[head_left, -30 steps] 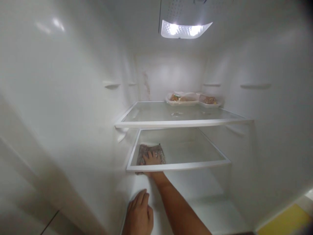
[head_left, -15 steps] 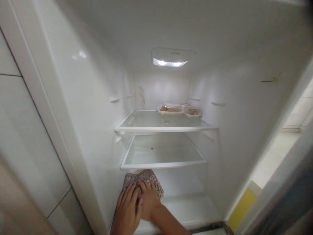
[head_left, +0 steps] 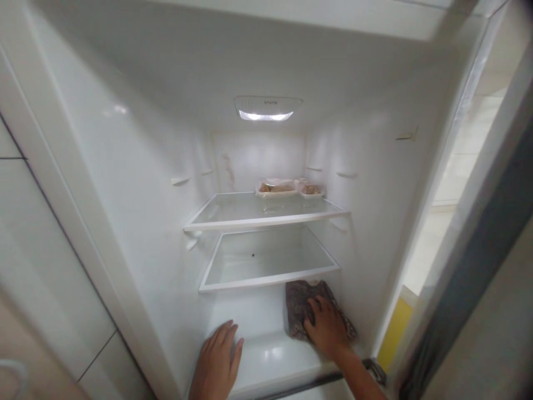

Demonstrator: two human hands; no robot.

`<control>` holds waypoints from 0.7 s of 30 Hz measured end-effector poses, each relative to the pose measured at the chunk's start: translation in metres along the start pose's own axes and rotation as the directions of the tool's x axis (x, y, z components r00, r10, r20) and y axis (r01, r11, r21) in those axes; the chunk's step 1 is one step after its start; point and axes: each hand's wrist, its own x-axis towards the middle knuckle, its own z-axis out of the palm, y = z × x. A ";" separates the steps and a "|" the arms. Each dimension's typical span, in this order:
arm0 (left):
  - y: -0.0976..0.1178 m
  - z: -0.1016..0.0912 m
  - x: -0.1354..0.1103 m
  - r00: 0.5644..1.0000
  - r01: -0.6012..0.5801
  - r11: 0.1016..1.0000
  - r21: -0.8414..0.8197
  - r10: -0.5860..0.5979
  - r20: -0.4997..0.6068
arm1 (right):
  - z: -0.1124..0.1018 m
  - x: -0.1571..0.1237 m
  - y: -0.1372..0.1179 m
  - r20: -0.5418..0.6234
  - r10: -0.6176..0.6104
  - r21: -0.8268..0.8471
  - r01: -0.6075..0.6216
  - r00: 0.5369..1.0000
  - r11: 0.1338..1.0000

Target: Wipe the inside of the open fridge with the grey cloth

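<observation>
I look into an open white fridge. My right hand [head_left: 327,328] presses flat on a brown patterned cloth [head_left: 300,308] at the right side of the fridge floor [head_left: 270,355], just below the lower glass shelf [head_left: 266,278]. My left hand [head_left: 216,358] lies open and flat on the floor's front left, by the left wall. Its fingers are stretched out and hold nothing.
An upper glass shelf [head_left: 262,219] carries two white trays of food [head_left: 277,189] at the back. A lamp [head_left: 266,114] glows in the ceiling. The back wall has a reddish stain [head_left: 228,172]. A yellow object [head_left: 389,336] stands outside at the right.
My right hand slid the cloth off the lower glass shelf down to the fridge floor, then from left to right. My left hand left the cloth and rests flat. The view pulled back.
</observation>
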 end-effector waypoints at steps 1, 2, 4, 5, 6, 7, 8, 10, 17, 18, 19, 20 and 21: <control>0.000 -0.001 0.000 1.000 -0.003 1.000 -0.009 0.003 -0.002 | -0.001 0.001 0.004 -0.010 0.014 -0.009 -0.014 1.000 1.000; -0.001 -0.001 -0.001 1.000 -0.007 1.000 -0.017 0.006 -0.005 | 0.000 0.001 0.003 -0.016 0.023 -0.013 -0.023 1.000 1.000; -0.001 -0.003 -0.001 1.000 -0.007 0.999 -0.032 0.007 -0.013 | 0.003 -0.002 -0.008 -0.017 0.035 -0.013 -0.035 0.999 0.999; -0.001 -0.004 -0.002 1.000 -0.007 0.999 -0.038 0.007 -0.020 | 0.005 -0.005 -0.018 -0.009 0.027 -0.006 -0.027 1.000 1.000; -0.001 -0.005 -0.002 1.000 -0.006 0.999 -0.044 0.004 -0.026 | 0.008 -0.008 -0.030 0.005 0.003 0.009 -0.003 1.000 1.000; 0.000 -0.005 -0.003 0.999 -0.006 0.999 -0.049 0.005 -0.033 | 0.010 -0.012 -0.042 0.024 -0.035 0.031 0.034 0.999 0.999; 0.000 -0.005 -0.004 0.999 -0.012 0.998 -0.054 0.010 -0.035 | 0.012 -0.016 -0.055 0.044 -0.084 0.061 0.082 0.995 0.995; 0.001 -0.005 -0.006 0.999 -0.045 0.997 -0.055 0.044 -0.033 | 0.013 -0.022 -0.080 0.077 -0.214 0.148 0.201 0.974 0.968; 0.001 -0.005 -0.009 0.988 -0.143 0.990 0.002 0.143 -0.060 | 0.015 -0.006 -0.154 0.248 -0.662 0.377 0.559 0.707 0.738; 0.001 -0.005 -0.008 0.987 -0.149 0.989 0.012 0.149 -0.061 | 0.017 0.001 -0.164 0.281 -0.664 0.371 0.559 0.693 0.741; 0.001 -0.005 -0.008 0.987 -0.152 0.988 0.020 0.153 -0.059 | 0.021 0.007 -0.173 0.305 -0.648 0.362 0.545 0.698 0.757; 0.001 -0.006 -0.007 0.987 -0.149 0.989 0.024 0.150 -0.052 | 0.024 0.013 -0.181 0.319 -0.623 0.352 0.521 0.714 0.778; 0.001 -0.006 -0.007 0.989 -0.140 0.990 0.025 0.141 -0.047 | 0.027 0.019 -0.188 0.325 -0.595 0.343 0.495 0.735 0.798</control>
